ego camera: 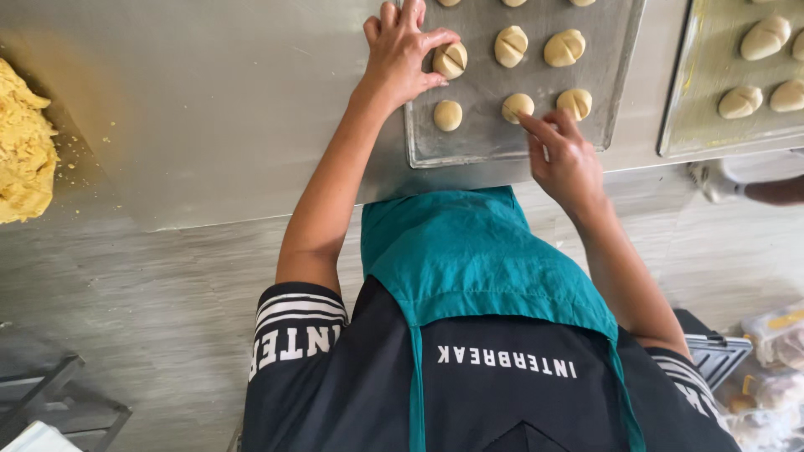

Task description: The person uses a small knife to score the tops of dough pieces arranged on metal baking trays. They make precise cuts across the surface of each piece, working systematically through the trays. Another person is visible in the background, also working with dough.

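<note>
Left hand (402, 54) open on tray (469, 146); right hand (565, 155) pinches round dough ball (517, 106), no long axis.

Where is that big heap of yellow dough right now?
In the head view, the yellow dough heap lies at the far left edge of the steel table, well apart from the baking tray that both hands work at.

- A black short-sleeved shirt (502, 393) with white lettering printed across the chest.
- The sleeves (297, 322) end in white stripes, with more white letters below them.
- A teal apron (469, 251) covers the front, and thin teal straps run from its bib.
- Both forearms are bare.
</note>
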